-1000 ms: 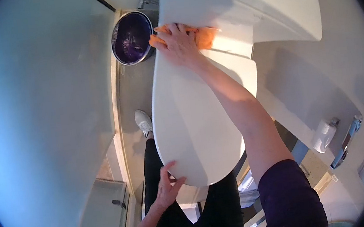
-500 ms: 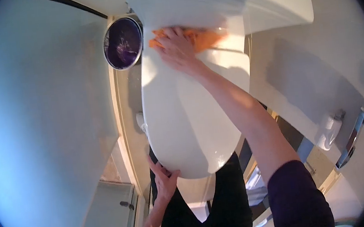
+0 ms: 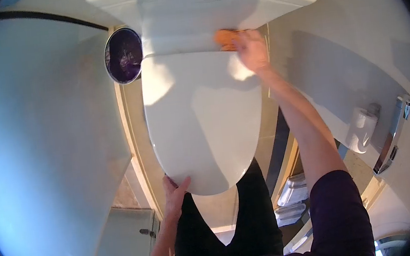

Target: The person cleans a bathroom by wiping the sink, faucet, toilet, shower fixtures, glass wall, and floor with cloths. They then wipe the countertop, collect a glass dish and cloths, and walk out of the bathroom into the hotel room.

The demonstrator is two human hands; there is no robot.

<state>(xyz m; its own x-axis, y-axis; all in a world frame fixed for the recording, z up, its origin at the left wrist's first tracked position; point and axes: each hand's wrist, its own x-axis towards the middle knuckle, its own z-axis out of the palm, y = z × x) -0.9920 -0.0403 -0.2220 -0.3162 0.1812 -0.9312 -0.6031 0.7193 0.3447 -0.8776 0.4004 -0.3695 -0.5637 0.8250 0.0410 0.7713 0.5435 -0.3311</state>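
The closed white toilet lid fills the middle of the view, with the white cistern behind it. My right hand is closed on an orange cloth, which lies against the ceramic at the back right corner of the lid; motion blurs the fingers a little. At the lid's front left edge is my left hand, its thumb on top of the rim and the other fingers at or under the edge, partly hidden.
A round bin with a dark purple liner stands left of the toilet. Frosted glass spans the left side. On the right wall are a toilet paper roll and a chrome bar. Folded white items lie lower right.
My right hand has swept the orange cloth from the left side to the right along the back of the lid. My left hand stays at the front edge. The view has shifted.
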